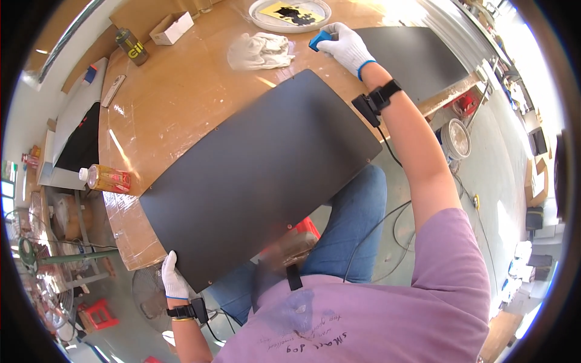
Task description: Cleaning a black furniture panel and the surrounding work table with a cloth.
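A large dark grey rectangular panel (254, 175) with small holes along its edges lies slantwise over the table's front edge and above my legs. At its near left corner, my white-gloved left hand (173, 279) grips the edge, thumb on top and the other fingers mostly hidden. Beyond the panel's far right side, my gloved right hand (346, 48) pinches a small blue block (319, 40) above the table. A crumpled white cloth (261, 51) lies left of that hand. Behind it is a round white tray (259, 22) with a yellow piece smeared in black (293, 13).
On the brown table (175, 91), a second dark panel (414, 57) lies at the far right. A drink bottle (109, 179) stands at the left edge; a dark bottle (131, 47) and an open white box (171, 28) sit farther back. A bucket (455, 139) and cables are right.
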`<action>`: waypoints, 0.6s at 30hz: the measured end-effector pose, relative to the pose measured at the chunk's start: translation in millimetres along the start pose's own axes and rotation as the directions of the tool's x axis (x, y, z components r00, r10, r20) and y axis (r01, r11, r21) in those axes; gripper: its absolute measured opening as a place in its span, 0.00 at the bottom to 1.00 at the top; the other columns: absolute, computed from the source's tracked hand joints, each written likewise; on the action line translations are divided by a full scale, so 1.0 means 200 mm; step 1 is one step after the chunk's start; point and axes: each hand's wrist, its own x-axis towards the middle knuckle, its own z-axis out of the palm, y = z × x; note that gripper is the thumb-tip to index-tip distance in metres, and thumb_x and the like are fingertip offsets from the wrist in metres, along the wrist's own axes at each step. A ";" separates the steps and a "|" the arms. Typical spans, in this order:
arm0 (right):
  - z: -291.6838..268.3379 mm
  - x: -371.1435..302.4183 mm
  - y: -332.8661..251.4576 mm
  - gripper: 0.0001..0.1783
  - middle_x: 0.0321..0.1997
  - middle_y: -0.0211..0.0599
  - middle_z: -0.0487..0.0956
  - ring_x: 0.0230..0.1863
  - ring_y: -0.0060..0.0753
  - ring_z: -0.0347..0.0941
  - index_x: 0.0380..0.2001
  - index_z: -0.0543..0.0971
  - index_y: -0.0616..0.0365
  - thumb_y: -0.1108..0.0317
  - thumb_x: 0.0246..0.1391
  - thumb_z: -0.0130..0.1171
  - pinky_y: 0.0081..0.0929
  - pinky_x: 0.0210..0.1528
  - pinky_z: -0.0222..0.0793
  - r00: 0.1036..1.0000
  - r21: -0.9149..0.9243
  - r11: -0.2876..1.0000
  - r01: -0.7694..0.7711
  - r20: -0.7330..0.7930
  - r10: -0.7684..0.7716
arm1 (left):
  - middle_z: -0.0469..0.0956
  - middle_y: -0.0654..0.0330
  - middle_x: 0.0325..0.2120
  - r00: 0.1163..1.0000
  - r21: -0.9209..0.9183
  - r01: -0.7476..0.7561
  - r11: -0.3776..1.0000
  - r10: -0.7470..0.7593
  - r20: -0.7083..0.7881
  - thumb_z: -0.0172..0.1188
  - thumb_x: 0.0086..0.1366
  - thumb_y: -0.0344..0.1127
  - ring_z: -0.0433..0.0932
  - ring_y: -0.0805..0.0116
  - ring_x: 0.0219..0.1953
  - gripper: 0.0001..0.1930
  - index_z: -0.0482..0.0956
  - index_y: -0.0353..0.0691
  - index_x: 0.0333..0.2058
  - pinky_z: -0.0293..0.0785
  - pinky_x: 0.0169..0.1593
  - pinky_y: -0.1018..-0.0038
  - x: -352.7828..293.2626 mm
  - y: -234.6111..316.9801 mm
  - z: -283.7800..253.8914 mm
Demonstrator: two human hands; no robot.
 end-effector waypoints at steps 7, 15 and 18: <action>0.26 0.69 0.31 0.30 0.41 0.49 0.82 0.35 0.33 0.81 0.50 0.77 0.61 0.57 0.43 0.61 0.26 0.42 0.76 0.984 -0.279 0.943 -0.178 -0.067 0.166 | 0.80 0.60 0.40 0.997 -0.075 0.049 0.996 -0.053 -0.063 0.59 0.65 0.35 0.77 0.67 0.44 0.10 0.79 0.36 0.42 0.73 0.51 0.69 -0.03 0.03 0.05; 0.52 0.98 0.33 0.22 0.47 0.48 0.81 0.50 0.47 0.77 0.44 0.82 0.53 0.56 0.46 0.62 0.38 0.53 0.71 0.974 -0.514 0.847 -0.136 -0.224 0.021 | 0.81 0.60 0.37 0.988 -0.061 0.067 0.996 -0.075 -0.136 0.58 0.66 0.33 0.79 0.67 0.41 0.06 0.79 0.37 0.38 0.74 0.49 0.70 -0.05 0.04 0.04; 0.51 1.07 0.38 0.28 0.48 0.49 0.81 0.52 0.46 0.76 0.50 0.79 0.53 0.52 0.45 0.60 0.35 0.56 0.69 0.980 -0.581 0.793 -0.185 -0.168 0.106 | 0.81 0.59 0.36 0.984 -0.081 0.101 0.992 -0.111 -0.138 0.58 0.66 0.32 0.79 0.67 0.39 0.06 0.79 0.37 0.37 0.76 0.47 0.70 -0.02 0.02 0.01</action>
